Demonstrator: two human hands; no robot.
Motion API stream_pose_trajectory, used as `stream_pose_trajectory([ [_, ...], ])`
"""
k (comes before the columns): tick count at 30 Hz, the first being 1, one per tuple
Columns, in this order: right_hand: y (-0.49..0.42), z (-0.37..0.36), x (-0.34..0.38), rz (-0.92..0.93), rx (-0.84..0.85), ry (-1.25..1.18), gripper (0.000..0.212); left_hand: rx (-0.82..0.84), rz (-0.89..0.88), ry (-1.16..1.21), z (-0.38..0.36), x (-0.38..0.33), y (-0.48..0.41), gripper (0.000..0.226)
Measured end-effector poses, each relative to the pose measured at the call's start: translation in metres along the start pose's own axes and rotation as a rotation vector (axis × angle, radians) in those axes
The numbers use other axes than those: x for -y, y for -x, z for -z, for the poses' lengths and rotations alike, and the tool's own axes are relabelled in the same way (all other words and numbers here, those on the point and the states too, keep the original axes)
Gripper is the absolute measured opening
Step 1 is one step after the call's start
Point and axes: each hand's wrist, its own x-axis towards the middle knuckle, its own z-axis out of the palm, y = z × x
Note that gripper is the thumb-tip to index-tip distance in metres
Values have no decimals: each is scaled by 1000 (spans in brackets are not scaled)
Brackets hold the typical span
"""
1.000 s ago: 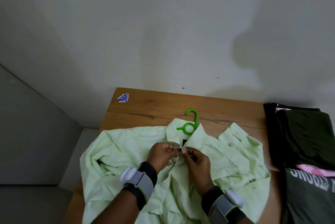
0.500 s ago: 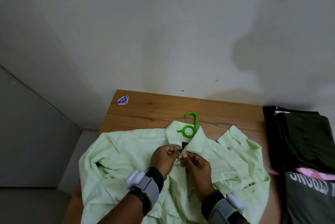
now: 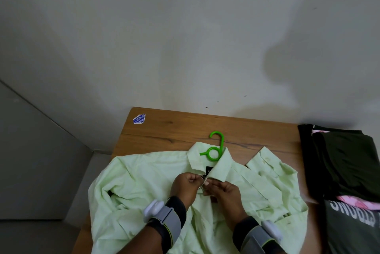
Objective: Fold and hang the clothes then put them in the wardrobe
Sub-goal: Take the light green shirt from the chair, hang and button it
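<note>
Pale green shirt lies front-up across the table, collar toward the wall. The hanger already sits inside it: only hook and ring show above the collar.

Your left hand and right hand meet just below the collar. Each pinches one front edge of the shirt, fingers curled on the cloth, thumbs close together.

Judgement: you are closing the top button so the shirt won't slide off the hanger once lifted. The button is hidden under your fingers, so I cannot tell whether it is through.

Edges:
- Left: the shirt spills over the table's left edge, with a sleeve bunched there. It may drag on the lift.
- Right: the cuff lies flat, and the shirt's side is just beside the pile of dark folded clothes. I cannot tell if they touch, so lift straight up rather than sweep right.
- Far side: bare wood runs between hook and wall, with a sticker at the far left corner. That is your open room to take the hook.

Wardrobe not in view
</note>
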Motion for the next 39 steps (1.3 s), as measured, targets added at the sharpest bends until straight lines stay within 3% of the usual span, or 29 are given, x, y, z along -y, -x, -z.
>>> stream_pose_trajectory([
  [6,-2,-3,5,-31,-7,3,7,41,93,191,4,-9,2,17],
  [10,1,-8,7,11,-33,13,7,10,148,169,3,-17,5,39],
  [12,2,-9,6,35,-51,21,4,35,120,169,3,-16,7,34],
  [15,1,-8,1,88,-81,57,12,73,53,176,3,-11,9,6],
  [17,2,-8,0,117,-81,57,11,77,73,222,4,-8,8,12],
  [21,2,-9,-1,128,-69,11,9,146,171,324,9,-15,5,2],
  [26,-1,-8,-3,126,-62,4,10,193,239,340,14,-13,-4,15],
  [32,-2,-10,-8,146,-54,21,10,237,228,294,15,-14,-6,5],
  [39,-5,-8,-13,159,-105,115,11,209,63,142,18,-16,-4,17],
])
